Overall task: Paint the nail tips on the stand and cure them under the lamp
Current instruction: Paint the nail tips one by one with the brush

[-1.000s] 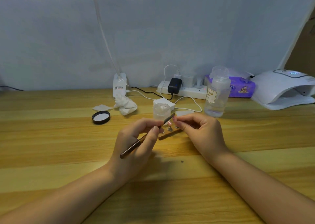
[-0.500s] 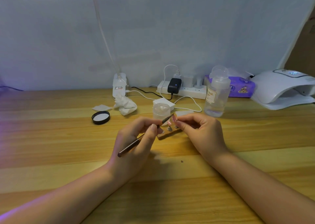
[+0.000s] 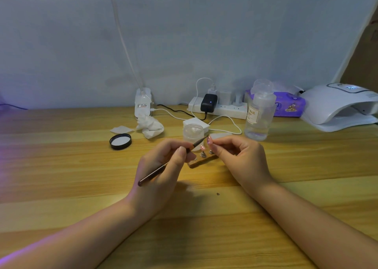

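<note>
The left hand point(image 3: 161, 172) gripping the thin dark brush point(image 3: 173, 160) has lifted its tip to the small pink nail tip point(image 3: 209, 140) pinched by the right hand point(image 3: 239, 158) above the little wooden stand point(image 3: 201, 160), so painting goes on.

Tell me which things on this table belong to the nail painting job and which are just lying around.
In use:
- brush, held in the left hand
- nail tip, pinched by the right hand
- wooden stand
- open jar
- curing lamp

Lying about:
- black lid
- crumpled tissue
- clear bottle
- power strip
- purple wipes pack
</note>
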